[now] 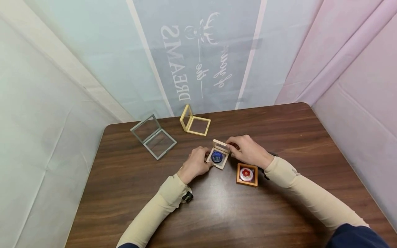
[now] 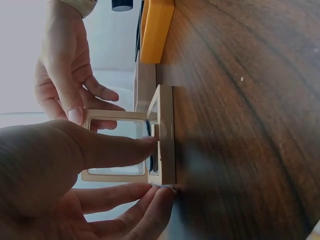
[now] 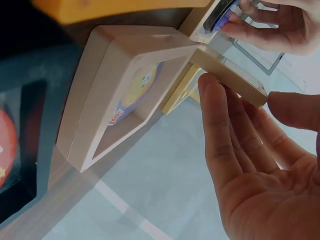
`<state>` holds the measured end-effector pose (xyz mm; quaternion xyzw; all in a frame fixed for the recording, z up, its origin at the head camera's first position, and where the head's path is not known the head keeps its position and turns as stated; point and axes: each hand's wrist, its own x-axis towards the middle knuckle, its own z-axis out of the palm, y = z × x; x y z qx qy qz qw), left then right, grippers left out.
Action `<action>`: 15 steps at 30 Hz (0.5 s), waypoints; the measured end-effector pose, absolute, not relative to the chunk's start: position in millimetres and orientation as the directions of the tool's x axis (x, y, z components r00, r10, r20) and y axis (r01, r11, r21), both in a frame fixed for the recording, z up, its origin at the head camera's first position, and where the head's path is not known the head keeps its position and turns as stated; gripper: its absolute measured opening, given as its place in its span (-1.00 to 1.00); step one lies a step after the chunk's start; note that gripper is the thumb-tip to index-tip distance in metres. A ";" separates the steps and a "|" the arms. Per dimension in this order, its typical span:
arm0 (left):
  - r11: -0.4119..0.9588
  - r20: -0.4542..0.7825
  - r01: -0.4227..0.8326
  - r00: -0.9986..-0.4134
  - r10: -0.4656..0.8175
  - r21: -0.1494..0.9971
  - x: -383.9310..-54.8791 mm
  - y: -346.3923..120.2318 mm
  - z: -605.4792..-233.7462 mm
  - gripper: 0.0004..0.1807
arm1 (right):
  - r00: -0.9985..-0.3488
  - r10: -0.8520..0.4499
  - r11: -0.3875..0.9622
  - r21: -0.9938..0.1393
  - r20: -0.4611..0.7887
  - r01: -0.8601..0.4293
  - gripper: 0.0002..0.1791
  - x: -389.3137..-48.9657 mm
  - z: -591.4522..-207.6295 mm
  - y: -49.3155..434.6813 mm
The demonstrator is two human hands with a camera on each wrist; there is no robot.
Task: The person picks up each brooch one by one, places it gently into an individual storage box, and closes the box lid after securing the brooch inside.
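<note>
A small cream hinged display case with clear panes stands open on the table, its lid raised. A round blue badge lies on the pane of its base. My left hand grips the base from the left. In the left wrist view its thumb reaches over the base near the badge, and its fingers are at the outer side. My right hand pinches the lid's edge from the right; the right wrist view shows thumb and fingertips on either side of the lid.
An orange case with a red-flower badge sits near my right wrist. At the back stand an open yellow case and an open grey-green case. The right wrist view also shows a pinkish case with a yellow badge and a dark case.
</note>
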<state>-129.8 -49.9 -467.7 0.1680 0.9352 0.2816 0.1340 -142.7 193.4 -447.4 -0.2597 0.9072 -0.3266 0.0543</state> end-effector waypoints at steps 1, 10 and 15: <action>0.786 -0.160 0.239 -0.906 0.391 0.571 -129.6 -50.0 -467.9 -0.58 | -0.857 -0.511 0.650 -0.621 0.070 -0.439 -0.79 -142.5 -447.4 192.9; 0.792 -0.163 0.242 -0.905 0.392 0.561 -130.3 -50.5 -467.6 -0.53 | -0.843 -0.537 0.662 -0.598 0.042 -0.452 -0.81 -132.0 -443.1 183.9; 0.797 -0.150 0.270 -0.901 0.407 0.540 -130.4 -51.0 -469.6 -0.63 | -0.831 -0.554 0.678 -0.555 0.044 -0.482 -0.90 -125.3 -444.2 178.3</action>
